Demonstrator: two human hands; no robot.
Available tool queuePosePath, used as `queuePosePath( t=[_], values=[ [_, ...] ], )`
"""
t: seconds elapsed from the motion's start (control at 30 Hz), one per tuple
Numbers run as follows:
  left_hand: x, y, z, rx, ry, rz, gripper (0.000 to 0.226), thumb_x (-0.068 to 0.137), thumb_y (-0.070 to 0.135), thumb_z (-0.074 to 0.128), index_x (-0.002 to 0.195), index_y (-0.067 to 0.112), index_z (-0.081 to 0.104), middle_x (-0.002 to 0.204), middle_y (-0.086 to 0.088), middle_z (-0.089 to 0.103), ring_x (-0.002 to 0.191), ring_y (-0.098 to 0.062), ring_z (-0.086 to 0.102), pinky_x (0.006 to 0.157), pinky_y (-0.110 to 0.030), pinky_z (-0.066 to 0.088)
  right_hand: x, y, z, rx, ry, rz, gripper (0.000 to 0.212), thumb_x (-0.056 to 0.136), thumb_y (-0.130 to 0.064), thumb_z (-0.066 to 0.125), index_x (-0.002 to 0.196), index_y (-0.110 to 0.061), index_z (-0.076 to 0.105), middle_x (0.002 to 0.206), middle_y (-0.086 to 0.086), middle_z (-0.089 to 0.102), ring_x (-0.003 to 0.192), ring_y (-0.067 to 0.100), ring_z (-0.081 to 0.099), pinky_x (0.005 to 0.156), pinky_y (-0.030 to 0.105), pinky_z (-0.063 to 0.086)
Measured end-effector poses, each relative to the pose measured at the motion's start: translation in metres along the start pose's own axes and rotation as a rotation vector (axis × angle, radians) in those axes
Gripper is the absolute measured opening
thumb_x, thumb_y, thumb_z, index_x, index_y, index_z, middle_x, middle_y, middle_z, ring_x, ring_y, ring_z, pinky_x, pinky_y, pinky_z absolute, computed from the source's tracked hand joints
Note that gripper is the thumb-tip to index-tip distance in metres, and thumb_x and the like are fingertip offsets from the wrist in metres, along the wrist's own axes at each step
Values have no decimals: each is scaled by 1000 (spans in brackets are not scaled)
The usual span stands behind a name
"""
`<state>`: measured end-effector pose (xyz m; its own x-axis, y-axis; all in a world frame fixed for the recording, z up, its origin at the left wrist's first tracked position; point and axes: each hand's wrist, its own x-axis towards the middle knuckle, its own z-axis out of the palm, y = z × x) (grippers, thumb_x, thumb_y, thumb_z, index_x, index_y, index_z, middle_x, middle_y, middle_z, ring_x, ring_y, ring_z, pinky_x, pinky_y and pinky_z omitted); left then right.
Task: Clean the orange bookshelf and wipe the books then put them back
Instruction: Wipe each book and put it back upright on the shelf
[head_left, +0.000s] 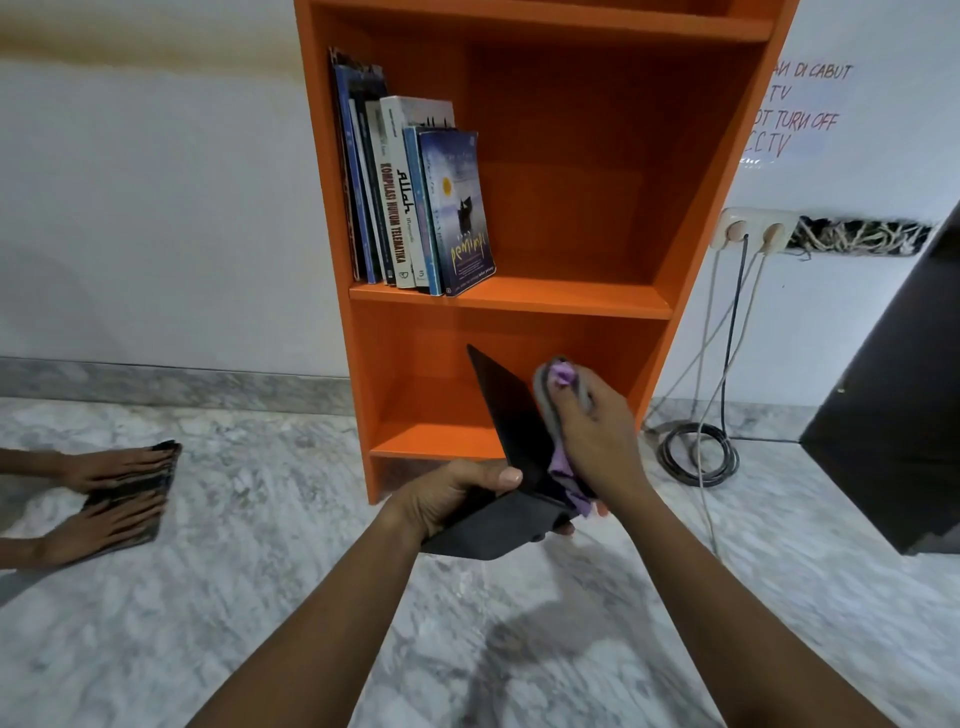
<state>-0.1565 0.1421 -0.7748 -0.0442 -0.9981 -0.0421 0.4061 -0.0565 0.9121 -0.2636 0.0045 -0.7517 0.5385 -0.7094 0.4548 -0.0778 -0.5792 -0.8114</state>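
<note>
The orange bookshelf (524, 301) stands against the white wall. Several books (415, 202) lean upright at the left of its middle shelf. In front of the bottom compartment my left hand (452, 493) grips a black book (511, 421), held open with one cover raised. My right hand (597, 441) is closed around a grey and purple cloth (558, 382) that presses against the raised cover.
Another person's two hands (114, 488) press on a dark book on the marble floor at the far left. A wall socket (753, 231) with cables and a coiled cord (696, 457) sits right of the shelf. Dark furniture (893, 415) fills the right edge.
</note>
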Motion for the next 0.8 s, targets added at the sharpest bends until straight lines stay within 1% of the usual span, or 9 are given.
queuePosePath(
  t=[0.1,0.17,0.23,0.3,0.37,0.43,0.57,0.7,0.8],
  values=[
    [3,-3,-5,-126,51,-6,58,61,33,93,111,9,77,114,-16,73,103,-32,69,104,-47,43,-11,-16,16,96,-318,-103,20,104,-32,55,117,-29,70,110,-16,72,101,-1,66,88,22,51],
    [2,-5,-12,-243,125,78,59,48,31,99,100,9,81,108,-13,76,99,-27,73,93,-37,56,-20,-17,24,173,-382,-152,26,103,-27,56,127,-27,68,126,-8,70,120,7,64,102,31,50],
    [1,-4,-17,-301,193,123,65,41,30,102,100,9,82,114,-14,74,106,-26,72,100,-38,54,-28,-16,28,261,-375,-159,26,104,-24,56,127,-25,67,127,-4,70,122,12,63,105,34,49],
    [5,-3,-18,-351,205,123,76,49,28,100,117,5,74,136,-21,61,131,-34,55,118,-48,35,-32,-9,29,277,-298,-177,26,104,-30,53,125,-22,67,123,-3,71,118,14,65,102,38,52],
    [6,1,-9,-344,204,128,86,58,31,97,132,3,63,150,-25,47,141,-40,42,122,-53,25,-33,1,29,192,-169,-227,30,104,-36,49,120,-19,67,114,-1,71,109,17,66,93,41,54],
    [8,6,-1,-317,167,124,84,57,33,97,129,4,66,144,-24,54,134,-39,51,117,-50,34,-34,11,27,118,-24,-284,24,104,-32,46,113,-20,65,104,0,69,99,13,65,83,35,53],
    [7,13,19,-228,69,115,58,55,38,95,103,8,80,105,-14,76,95,-26,74,85,-35,59,-35,19,24,12,261,-294,19,103,-18,48,112,-12,65,96,-8,61,91,-4,58,76,7,42],
    [4,14,22,-170,125,98,29,74,33,77,95,12,83,102,-8,78,94,-19,75,85,-28,59,-25,14,19,35,238,-99,24,107,-23,47,88,-21,62,74,-9,57,70,3,53,61,11,36],
    [-2,17,20,-117,57,106,43,68,30,83,102,5,80,106,-12,77,96,-20,75,84,-27,57,-13,15,9,108,105,147,40,107,-32,48,68,-29,49,58,-13,50,57,-1,45,53,12,34]
  ],
)
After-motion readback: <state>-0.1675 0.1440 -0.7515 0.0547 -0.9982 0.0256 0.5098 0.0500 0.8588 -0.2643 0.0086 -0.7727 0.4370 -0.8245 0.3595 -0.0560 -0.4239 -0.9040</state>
